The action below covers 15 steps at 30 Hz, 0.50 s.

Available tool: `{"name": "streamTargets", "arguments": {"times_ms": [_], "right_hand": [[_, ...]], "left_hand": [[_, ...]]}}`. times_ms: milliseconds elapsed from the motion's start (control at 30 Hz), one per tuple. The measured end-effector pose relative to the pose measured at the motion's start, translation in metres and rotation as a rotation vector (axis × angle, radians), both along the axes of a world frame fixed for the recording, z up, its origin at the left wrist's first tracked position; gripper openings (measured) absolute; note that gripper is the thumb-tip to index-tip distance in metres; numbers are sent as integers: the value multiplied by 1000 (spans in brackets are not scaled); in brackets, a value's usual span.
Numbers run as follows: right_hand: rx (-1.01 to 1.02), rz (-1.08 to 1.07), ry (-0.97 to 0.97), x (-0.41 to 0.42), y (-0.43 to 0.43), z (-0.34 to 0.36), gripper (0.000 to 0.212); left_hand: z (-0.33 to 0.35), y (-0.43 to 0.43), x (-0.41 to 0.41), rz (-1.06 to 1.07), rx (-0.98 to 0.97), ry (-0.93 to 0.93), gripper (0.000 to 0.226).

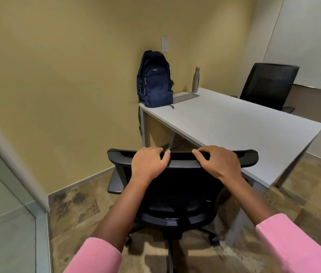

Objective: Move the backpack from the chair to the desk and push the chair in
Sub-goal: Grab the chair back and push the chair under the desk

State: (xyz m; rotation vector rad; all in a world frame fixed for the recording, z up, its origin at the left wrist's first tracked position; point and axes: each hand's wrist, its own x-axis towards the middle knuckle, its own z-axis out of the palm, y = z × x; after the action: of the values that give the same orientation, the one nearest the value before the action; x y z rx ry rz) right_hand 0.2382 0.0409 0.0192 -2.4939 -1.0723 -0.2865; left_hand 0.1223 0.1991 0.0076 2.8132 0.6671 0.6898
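A dark blue backpack point(154, 80) stands upright on the far left corner of the white desk point(234, 125), leaning against the yellow wall. A black mesh office chair point(177, 196) sits at the desk's near side, its seat partly under the desktop. My left hand point(149, 162) grips the top edge of the chair's backrest left of centre. My right hand point(217, 162) grips the same edge to the right. Pink sleeves cover both forearms.
A steel bottle point(195, 79) stands on the desk near the wall, beside a grey cable flap point(185, 97). A second black chair point(269, 85) is at the desk's far side. A glass partition point(4, 203) borders the left. Patterned carpet covers the floor.
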Motion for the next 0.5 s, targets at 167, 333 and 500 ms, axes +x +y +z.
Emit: {"name": "streamTargets", "arguments": {"times_ms": [167,333,500], "right_hand": [[-2,-33,-20,18,31,0,61],[-71,-64,-2,31,59,2,60],[-137,-90,37,39,94,4,52]], "left_hand": [[-1,31,18,-33,3,-12,50],[3,59,30,-79,9,-19,52],[5,98,41,-117,21,-37,47]]}}
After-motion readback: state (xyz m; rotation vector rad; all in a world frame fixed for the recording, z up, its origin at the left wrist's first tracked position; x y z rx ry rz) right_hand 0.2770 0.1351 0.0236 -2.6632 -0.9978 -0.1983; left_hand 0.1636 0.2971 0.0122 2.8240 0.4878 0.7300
